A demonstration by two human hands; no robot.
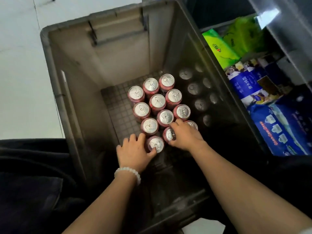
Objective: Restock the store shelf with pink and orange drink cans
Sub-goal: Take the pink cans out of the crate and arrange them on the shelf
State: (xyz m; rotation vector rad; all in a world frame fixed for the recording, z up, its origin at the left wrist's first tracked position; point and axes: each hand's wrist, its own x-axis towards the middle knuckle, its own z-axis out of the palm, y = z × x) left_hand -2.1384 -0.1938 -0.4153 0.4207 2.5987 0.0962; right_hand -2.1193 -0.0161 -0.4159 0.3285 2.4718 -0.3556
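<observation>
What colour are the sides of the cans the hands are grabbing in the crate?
Pink, with silver tops; head view.

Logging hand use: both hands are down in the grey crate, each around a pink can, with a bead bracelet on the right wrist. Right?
Not quite: the head view shows the bead bracelet on the left wrist. Both the left hand and right hand are in the grey crate, each around a pink can.

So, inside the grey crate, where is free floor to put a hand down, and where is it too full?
Free: the gridded floor between the crate's left wall and the pink cans. Crowded: the cans stand packed together, with the left hand and right hand each gripping one at the near end. The right side is in shadow.
</observation>
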